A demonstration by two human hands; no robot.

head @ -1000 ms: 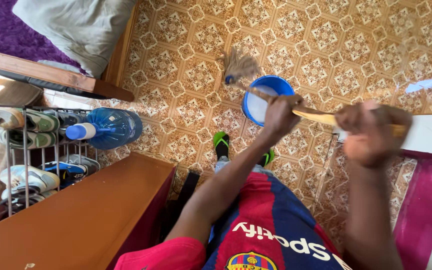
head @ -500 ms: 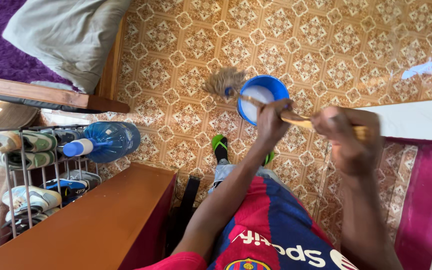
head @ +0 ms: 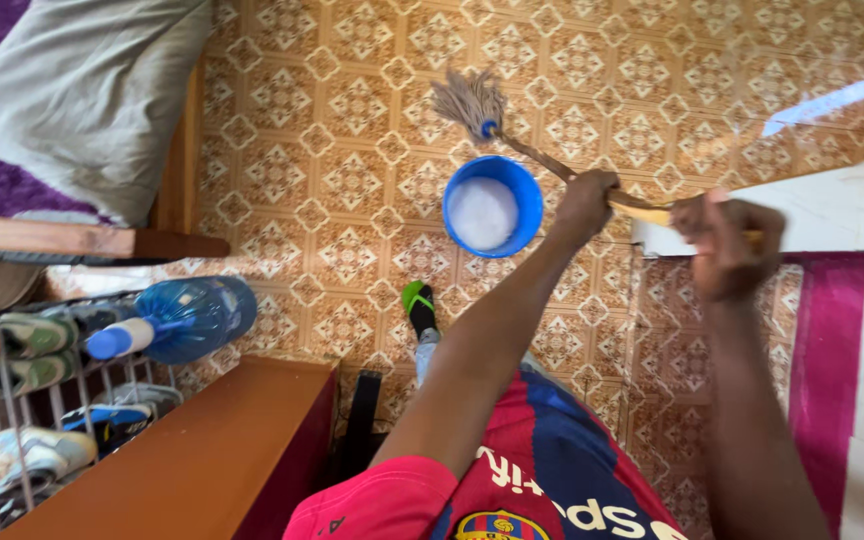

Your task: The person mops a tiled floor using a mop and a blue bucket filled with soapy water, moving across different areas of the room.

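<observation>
Left hand (head: 586, 203) and right hand (head: 727, 243) grip the mop (head: 552, 160) handle at right; its head lies upper centre, beyond the bucket (head: 492, 205).

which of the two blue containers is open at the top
The round blue plastic bucket beside the string mop head: its mouth is open, showing pale liquid. The big blue water bottle by the shoe rack is capped.

Bright daylight, glare streak on tiled floor (head: 832, 95) upper right, white ledge (head: 852, 205) washed out, soft shadows, right hand (head: 727, 245) w/ slight motion blur, wide-angle stretch at edges
</observation>
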